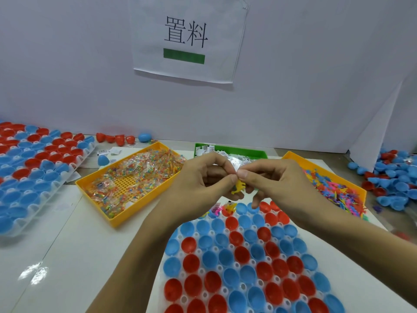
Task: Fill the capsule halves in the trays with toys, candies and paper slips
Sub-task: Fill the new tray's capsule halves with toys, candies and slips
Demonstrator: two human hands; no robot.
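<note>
Left hand: my left hand (203,177) sits just above centre, fingers curled, thumb tip meeting my other thumb; a yellow toy (238,188) rests against its fingers.
Right hand: my right hand (270,179) faces it from 3 o'clock, thumb and forefinger pinching a white paper slip (235,169); whether it also grips the toy I cannot tell.
Near tray: the white tray (239,265) of red and blue capsule halves lies at 6 o'clock under my wrists; only a few cups in its far row hold small toys.
Candy bin: a yellow bin (99,190) of wrapped candies sits at 9 o'clock of my hands.
Slip bin: a green bin (239,150) of slips sits at 12 o'clock, partly hidden by my fingers.
Toy bin: an orange bin (316,167) of mixed plastic toys sits at 3 o'clock.
Far tray: a second tray (74,164) of halves lies at far 9 o'clock.
Loose halves: a pile (397,177) at the far 3 o'clock edge.
Wall: a paper sign (187,39) hangs at 12 o'clock.
</note>
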